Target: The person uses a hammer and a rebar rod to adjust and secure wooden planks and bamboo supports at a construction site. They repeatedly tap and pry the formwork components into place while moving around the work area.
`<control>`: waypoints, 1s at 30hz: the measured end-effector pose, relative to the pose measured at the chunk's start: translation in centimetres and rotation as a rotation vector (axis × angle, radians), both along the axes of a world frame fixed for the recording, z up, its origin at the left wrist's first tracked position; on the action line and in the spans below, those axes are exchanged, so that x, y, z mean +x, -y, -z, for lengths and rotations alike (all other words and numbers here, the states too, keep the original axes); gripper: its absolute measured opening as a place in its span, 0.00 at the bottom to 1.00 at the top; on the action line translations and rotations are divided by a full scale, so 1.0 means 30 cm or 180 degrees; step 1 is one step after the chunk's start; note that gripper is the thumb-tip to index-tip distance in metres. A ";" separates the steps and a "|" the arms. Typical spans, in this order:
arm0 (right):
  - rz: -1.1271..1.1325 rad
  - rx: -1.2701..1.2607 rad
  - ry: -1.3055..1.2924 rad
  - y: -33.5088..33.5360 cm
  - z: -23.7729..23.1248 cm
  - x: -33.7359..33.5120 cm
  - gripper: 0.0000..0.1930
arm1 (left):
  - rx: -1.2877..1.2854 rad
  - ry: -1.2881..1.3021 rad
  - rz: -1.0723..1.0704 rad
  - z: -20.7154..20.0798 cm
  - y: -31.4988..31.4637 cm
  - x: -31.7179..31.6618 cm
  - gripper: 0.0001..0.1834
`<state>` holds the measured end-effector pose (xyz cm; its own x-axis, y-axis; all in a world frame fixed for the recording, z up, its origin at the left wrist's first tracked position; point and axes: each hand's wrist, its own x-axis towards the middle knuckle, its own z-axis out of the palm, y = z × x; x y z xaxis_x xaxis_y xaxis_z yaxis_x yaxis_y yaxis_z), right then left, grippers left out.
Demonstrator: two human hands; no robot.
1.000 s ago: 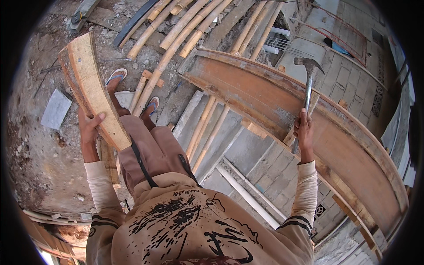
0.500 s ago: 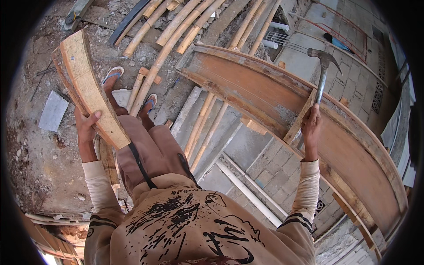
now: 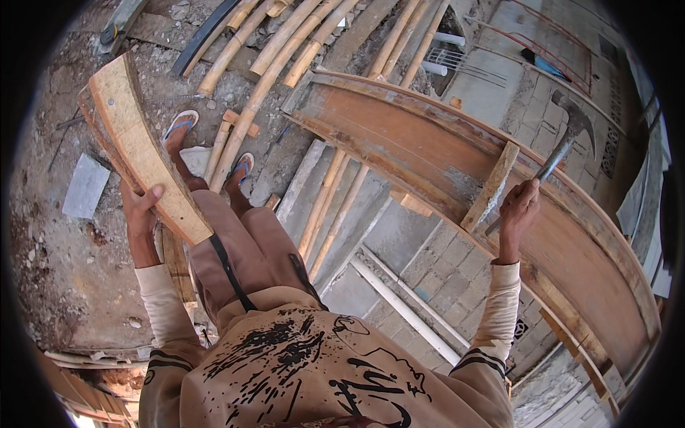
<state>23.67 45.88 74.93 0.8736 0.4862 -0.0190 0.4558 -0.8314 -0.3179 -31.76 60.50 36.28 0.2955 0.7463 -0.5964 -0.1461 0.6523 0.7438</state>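
My left hand [image 3: 141,208] is closed on the edge of a wooden board [image 3: 137,132], with the thumb over its pale face. The board tilts up and away, its lower end against my trousers, and a thin darker wooden strip [image 3: 107,139] runs along its left side. My right hand [image 3: 521,212] grips the handle of a claw hammer [image 3: 558,155], its metal head up and to the right. Beneath the hammer lies a long wooden trough-like form [image 3: 399,135] with raised sides and a wooden crosspiece [image 3: 492,187] beside my right hand.
Bamboo poles [image 3: 285,50] lie ahead and pass under the form. A grey slab piece [image 3: 86,187] rests on rubble at the left. White pipes [image 3: 410,314] run along the block paving [image 3: 442,274]. A blue-strapped sandal [image 3: 181,124] is on my foot.
The hammer has swung right, from nearly upright to a rightward slant, as my right hand moved slightly right and down. My left hand and the board have barely shifted.
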 end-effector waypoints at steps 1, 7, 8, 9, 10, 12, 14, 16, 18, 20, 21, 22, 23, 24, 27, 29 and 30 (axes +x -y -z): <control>-0.0121 -0.0072 0.0308 0.175 0.085 0.038 0.29 | 0.0011 0.0017 -0.0008 0.008 0.006 -0.009 0.46; -0.0049 -0.2988 -0.0542 0.322 0.039 -0.026 0.30 | 0.0214 0.0054 -0.0266 0.006 0.002 -0.021 0.47; 0.0064 -0.2946 -0.0544 0.180 -0.002 -0.013 0.29 | 0.0083 0.0068 -0.0182 -0.001 0.015 -0.018 0.47; -0.0045 -0.2242 -0.0497 0.043 -0.051 -0.020 0.29 | -0.0037 0.0002 -0.0163 -0.007 0.018 -0.052 0.47; -0.0148 -0.1493 -0.0397 -0.031 -0.072 -0.011 0.29 | -0.0112 -0.0020 -0.0154 0.010 0.002 -0.055 0.47; -0.0163 -0.0496 -0.0164 -0.027 -0.033 0.019 0.29 | -0.0030 -0.0070 -0.0121 0.026 0.003 -0.056 0.47; -0.0180 -0.0367 0.0137 0.089 0.059 0.048 0.28 | 0.0097 -0.0129 -0.0152 0.032 0.011 -0.056 0.47; -0.0336 -0.1103 0.0248 0.366 0.133 0.058 0.28 | 0.0049 -0.0035 -0.0046 0.032 0.015 -0.053 0.47; -0.0783 -0.1772 0.0074 0.521 0.064 0.080 0.29 | 0.0042 0.0025 -0.0024 0.001 0.023 -0.054 0.47; -0.0794 -0.2548 -0.0082 0.399 0.048 0.118 0.30 | 0.0300 -0.0012 -0.0156 -0.037 -0.017 -0.010 0.47; -0.0592 -0.3105 -0.0179 0.243 0.043 0.079 0.31 | 0.0181 0.0089 -0.0079 -0.031 -0.007 -0.008 0.47; -0.0294 -0.2687 -0.0248 0.100 -0.014 0.045 0.31 | 0.0022 0.0128 -0.0027 -0.017 0.009 -0.044 0.47; -0.0068 -0.2180 -0.0271 0.021 -0.024 0.044 0.30 | -0.0047 0.0167 -0.0045 0.000 0.000 -0.052 0.47; -0.0193 -0.1622 -0.0075 0.025 -0.005 0.044 0.30 | -0.0004 0.0139 -0.0008 0.009 0.000 -0.047 0.47; -0.0062 -0.0926 0.0289 0.190 0.117 0.020 0.32 | 0.0119 -0.0022 0.0162 0.024 -0.002 -0.078 0.47; -0.0812 -0.2856 0.0507 0.481 0.193 -0.018 0.32 | 0.0247 -0.0107 0.0281 0.012 -0.002 -0.082 0.46; -0.0821 -0.4019 -0.0448 0.550 0.197 -0.047 0.30 | 0.0253 -0.0153 0.0324 0.003 -0.005 -0.078 0.46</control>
<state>22.25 29.37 69.01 0.7111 0.2178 -0.6685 0.6737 -0.4832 0.5592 -34.11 60.66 36.20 0.3446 0.7594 -0.5519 -0.0451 0.6006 0.7982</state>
